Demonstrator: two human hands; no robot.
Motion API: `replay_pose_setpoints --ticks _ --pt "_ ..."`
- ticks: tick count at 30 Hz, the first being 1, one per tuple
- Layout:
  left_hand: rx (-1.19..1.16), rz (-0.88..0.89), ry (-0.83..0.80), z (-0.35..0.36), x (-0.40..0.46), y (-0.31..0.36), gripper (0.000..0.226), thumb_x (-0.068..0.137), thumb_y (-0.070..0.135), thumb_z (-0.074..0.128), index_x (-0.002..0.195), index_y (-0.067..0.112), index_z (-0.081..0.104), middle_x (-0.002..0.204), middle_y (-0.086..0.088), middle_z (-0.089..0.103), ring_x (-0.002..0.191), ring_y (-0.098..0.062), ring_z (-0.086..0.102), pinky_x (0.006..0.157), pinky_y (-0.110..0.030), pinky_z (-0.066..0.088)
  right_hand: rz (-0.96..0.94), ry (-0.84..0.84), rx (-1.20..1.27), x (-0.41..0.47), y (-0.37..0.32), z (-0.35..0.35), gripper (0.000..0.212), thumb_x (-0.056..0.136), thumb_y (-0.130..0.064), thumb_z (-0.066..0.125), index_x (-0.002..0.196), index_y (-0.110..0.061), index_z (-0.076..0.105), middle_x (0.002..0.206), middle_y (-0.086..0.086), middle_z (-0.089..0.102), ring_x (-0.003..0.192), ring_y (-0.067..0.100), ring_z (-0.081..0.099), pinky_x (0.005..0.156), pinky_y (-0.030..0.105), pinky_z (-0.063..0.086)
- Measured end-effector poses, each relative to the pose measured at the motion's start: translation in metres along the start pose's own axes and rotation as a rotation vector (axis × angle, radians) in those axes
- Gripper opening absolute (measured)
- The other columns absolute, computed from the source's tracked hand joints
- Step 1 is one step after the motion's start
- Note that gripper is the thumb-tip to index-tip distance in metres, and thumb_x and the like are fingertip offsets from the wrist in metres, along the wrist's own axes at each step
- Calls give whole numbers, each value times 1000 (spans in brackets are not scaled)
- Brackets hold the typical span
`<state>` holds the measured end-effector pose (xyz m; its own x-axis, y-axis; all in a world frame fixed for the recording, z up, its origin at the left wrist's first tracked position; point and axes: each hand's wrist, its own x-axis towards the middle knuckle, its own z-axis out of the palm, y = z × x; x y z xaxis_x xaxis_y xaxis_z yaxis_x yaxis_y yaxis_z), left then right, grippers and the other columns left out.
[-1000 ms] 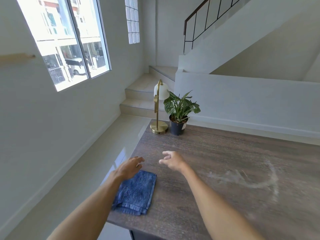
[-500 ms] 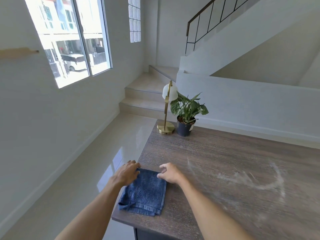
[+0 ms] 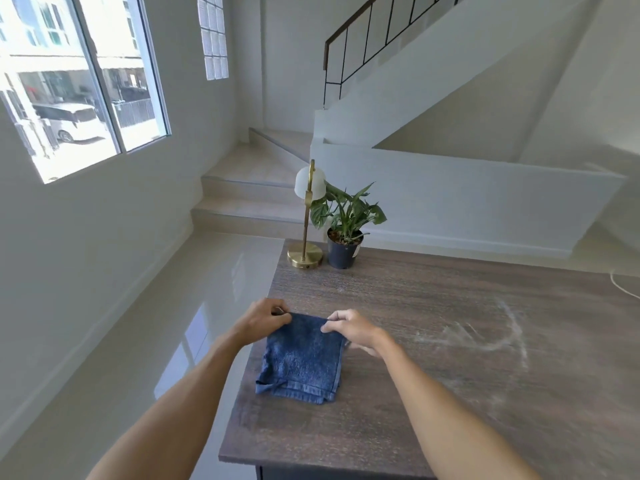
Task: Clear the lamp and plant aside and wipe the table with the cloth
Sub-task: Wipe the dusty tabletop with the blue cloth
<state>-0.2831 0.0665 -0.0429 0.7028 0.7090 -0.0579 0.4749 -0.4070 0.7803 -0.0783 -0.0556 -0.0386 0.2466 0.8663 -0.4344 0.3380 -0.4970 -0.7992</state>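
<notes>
Left hand (image 3: 264,322) and right hand (image 3: 351,329) each pinch a far corner of the cloth (image 3: 302,358) at the frame's lower centre.

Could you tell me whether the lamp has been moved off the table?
No, the brass lamp stands on the table beside the potted plant.

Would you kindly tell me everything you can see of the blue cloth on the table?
The blue cloth looks like terry towelling, folded into a rough rectangle, with a flat hemmed band along its near edge and a small loose flap at the near left corner. It lies flat by the left edge of the wooden table. The left hand pinches its far left corner and the right hand pinches its far right corner. Nothing else touches it.
</notes>
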Motion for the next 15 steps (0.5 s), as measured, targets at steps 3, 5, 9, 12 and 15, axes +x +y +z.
replay_pose_setpoints --ticks 3,5,9,12,15 --pt "-29 75 32 6 15 28 11 88 13 62 83 18 72 88 -4 73 87 -21 67 82 -38 53 -34 158 131 -11 2 -18 20 60 -46 75 68 -29 67 92 4 69 97 25 63 80 40 45" --pt "-45 112 59 15 24 49 16 88 13 64 84 27 71 89 1 72 87 -14 66 80 -31 51 -42 246 184 -20 9 -34 20 59 -49 75 65 -31 67 88 4 71 98 28 65 82 39 44" --pt "-112 159 14 41 43 82 18 90 14 64 102 26 69 100 3 69 97 -11 62 84 -29 49 -71 403 219 -53 19 -64 22 78 -42 75 83 -21 71 100 11 74 96 24 66 79 36 44" --pt "-167 143 -50 65 53 102 30 92 19 63 119 32 56 101 -4 67 95 -19 63 78 -35 53 -46 488 241 -67 34 -93 16 84 -36 76 86 -21 68 103 6 68 95 16 59 91 38 45" --pt "-151 119 -101 92 65 122 37 92 22 62 125 33 48 98 -18 68 90 -31 65 78 -46 54 -12 464 232 -75 52 -121 30 82 -38 78 102 -17 72 113 19 68 108 32 63 101 47 47"
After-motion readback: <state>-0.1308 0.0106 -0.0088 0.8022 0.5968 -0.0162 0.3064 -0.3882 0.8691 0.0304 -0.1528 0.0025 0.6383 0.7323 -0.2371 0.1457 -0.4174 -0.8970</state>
